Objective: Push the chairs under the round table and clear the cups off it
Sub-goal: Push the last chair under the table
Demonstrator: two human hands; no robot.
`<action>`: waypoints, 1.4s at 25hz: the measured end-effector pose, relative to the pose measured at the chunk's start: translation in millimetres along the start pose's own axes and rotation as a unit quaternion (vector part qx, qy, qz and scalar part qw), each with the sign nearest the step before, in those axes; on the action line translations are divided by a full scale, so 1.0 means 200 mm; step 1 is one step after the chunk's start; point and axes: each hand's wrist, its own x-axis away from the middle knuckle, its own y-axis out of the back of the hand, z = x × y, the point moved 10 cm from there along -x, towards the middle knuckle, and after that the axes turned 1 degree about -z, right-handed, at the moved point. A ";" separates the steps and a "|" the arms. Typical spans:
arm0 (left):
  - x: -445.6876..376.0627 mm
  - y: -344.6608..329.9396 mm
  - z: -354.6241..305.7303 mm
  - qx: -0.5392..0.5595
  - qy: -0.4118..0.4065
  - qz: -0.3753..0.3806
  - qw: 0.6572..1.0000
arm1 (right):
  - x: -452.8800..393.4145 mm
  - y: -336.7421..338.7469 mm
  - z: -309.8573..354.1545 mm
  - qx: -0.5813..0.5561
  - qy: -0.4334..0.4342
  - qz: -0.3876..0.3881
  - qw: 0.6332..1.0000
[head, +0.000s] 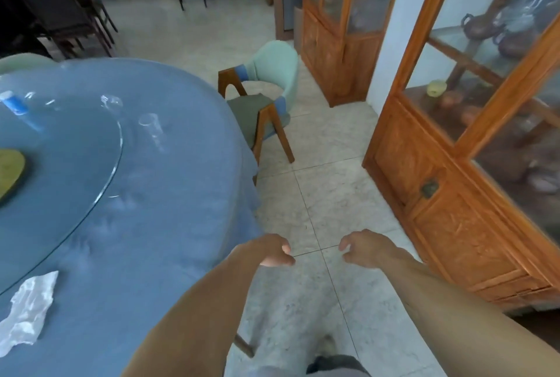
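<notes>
- Table (pixel 145 210): round, under a blue cloth, it fills the space left of both hands; its rim passes just beside the left hand (pixel 269 251).
- Chair (pixel 263 98): it stands ahead of the hands, well apart from them, with the seat partly under the table rim. The backrest faces right, away from the table, so a push toward the left would likely seat it.
- Cups (pixel 151 126): clear glasses stand on the table, ahead and left of the left hand, nearer that hand than the right.
- Left hand: empty, fingers loosely curled, over bare floor.
- Right hand (pixel 362 248): empty, fingers loosely curled, level with the left; neither is clearly nearer the chair.
</notes>
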 end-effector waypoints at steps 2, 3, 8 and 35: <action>-0.11 0.13 -0.13 0.003 -0.006 -0.007 1.000 | -0.07 0.11 -0.12 0.005 0.000 -0.004 1.000; -0.15 0.19 -0.18 0.004 -0.009 -0.009 1.000 | -0.11 0.16 -0.17 0.004 -0.001 -0.004 1.000; -0.42 0.43 -0.30 0.001 -0.012 -0.003 1.000 | -0.33 0.39 -0.32 -0.018 -0.007 -0.004 1.000; -2.41 2.24 -0.42 -0.070 -0.020 -0.008 0.997 | -2.34 2.05 -0.62 -0.019 0.000 0.003 1.000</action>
